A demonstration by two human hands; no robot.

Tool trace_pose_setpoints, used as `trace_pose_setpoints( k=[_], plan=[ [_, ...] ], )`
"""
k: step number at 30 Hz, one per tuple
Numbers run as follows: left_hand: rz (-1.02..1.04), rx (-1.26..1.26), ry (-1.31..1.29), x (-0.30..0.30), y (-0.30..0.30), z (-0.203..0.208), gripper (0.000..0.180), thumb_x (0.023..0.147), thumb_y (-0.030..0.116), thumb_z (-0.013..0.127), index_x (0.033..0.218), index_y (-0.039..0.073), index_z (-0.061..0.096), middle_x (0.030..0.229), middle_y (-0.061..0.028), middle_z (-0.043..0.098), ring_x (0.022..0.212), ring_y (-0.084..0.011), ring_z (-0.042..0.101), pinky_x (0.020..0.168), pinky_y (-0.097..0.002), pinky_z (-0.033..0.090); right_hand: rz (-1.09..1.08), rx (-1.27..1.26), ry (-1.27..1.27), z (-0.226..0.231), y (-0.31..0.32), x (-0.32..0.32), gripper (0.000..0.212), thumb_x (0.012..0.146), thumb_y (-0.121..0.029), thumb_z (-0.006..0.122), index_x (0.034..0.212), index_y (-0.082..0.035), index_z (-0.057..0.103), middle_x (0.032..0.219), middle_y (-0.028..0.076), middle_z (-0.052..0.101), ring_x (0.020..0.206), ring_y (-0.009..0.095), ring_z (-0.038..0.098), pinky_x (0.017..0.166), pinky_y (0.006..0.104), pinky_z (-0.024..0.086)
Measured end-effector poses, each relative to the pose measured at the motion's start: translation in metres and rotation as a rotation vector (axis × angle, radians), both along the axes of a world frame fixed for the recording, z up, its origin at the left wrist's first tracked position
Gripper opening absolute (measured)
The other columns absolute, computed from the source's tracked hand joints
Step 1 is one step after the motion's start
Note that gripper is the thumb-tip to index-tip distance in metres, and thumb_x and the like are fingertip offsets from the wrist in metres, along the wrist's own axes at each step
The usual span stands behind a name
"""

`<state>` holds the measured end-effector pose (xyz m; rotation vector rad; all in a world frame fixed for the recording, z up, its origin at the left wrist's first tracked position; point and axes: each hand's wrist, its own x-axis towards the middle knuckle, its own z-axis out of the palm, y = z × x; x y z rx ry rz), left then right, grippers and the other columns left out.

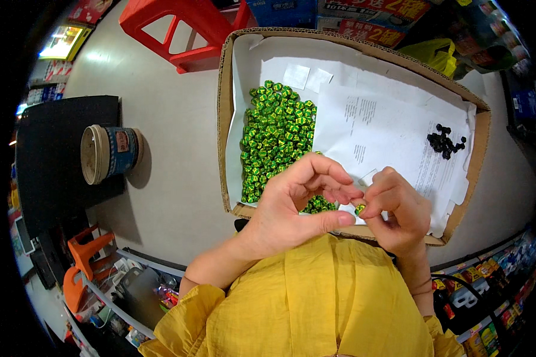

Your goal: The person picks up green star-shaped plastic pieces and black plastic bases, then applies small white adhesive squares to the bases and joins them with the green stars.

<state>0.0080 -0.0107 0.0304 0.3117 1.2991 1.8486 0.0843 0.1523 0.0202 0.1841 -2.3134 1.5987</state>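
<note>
My right hand (398,208) pinches a small green-and-yellow wrapped ball (360,209) between thumb and fingers. Close beside it, my left hand (307,199) has its fingers curved and its thumb apart, the fingertips at the right hand's fingers. Both hands are over the near side of a shallow cardboard box (225,119) lined with white paper. A heap of similar green foil-wrapped balls (274,131) covers the box's left part. Toward its right side lies a small pile of black lumps (443,143). Printed white sheets (363,128) cover the middle, with small white squares (296,76) at the far side.
On the left, a blue-and-white tub (116,152) stands by a black panel (65,154). A red plastic stool (184,30) is beyond the box. A yellow plastic bag (435,56) and bottles are at the far right. Shelves with packets (482,285) line the near right.
</note>
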Motion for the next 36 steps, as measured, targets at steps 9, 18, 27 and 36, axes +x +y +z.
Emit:
trace_pose_setpoints(
  k=[9, 18, 27, 36],
  plan=[
    [0.116, -0.063, 0.302, 0.007, 0.002, -0.018, 0.02, 0.075, 0.0, 0.067, 0.095, -0.001, 0.06, 0.088, -0.0061, 0.061, 0.08, -0.0111, 0.056, 0.072, -0.0243, 0.046, -0.039, 0.03, -0.071, -0.005, -0.004, -0.004, 0.023, 0.064, 0.008, 0.063, 0.081, -0.005, 0.055, 0.076, 0.006, 0.055, 0.062, 0.02, 0.049, 0.053, 0.0268, 0.039],
    [0.236, -0.132, 0.506, 0.001, 0.003, -0.026, 0.007, 0.082, 0.002, 0.06, 0.087, -0.001, 0.059, 0.082, -0.0062, 0.06, 0.076, -0.0103, 0.055, 0.066, -0.0221, 0.045, -0.07, 0.233, -0.145, -0.011, 0.005, 0.0, 0.022, 0.067, -0.002, 0.069, 0.084, -0.004, 0.055, 0.076, 0.007, 0.059, 0.063, 0.022, 0.055, 0.055, 0.0323, 0.043],
    [0.212, -0.793, 1.202, -0.031, -0.018, -0.039, 0.009, 0.078, 0.001, 0.062, 0.087, 0.001, 0.061, 0.074, -0.0072, 0.057, 0.062, -0.0137, 0.053, 0.055, -0.0254, 0.044, -0.11, 0.605, -0.532, -0.03, 0.029, 0.014, 0.016, 0.069, -0.01, 0.068, 0.078, -0.003, 0.058, 0.074, 0.01, 0.056, 0.069, 0.027, 0.055, 0.062, 0.0349, 0.043],
    [0.075, -0.39, 1.104, 0.0, 0.01, -0.042, 0.022, 0.066, 0.005, 0.071, 0.085, 0.004, 0.059, 0.079, -0.0091, 0.053, 0.072, -0.0252, 0.053, 0.06, -0.0319, 0.044, -0.059, 0.45, -0.516, -0.033, 0.026, 0.018, 0.018, 0.068, -0.004, 0.069, 0.076, -0.003, 0.054, 0.07, 0.008, 0.053, 0.061, 0.021, 0.05, 0.056, 0.0308, 0.04]
  ],
)
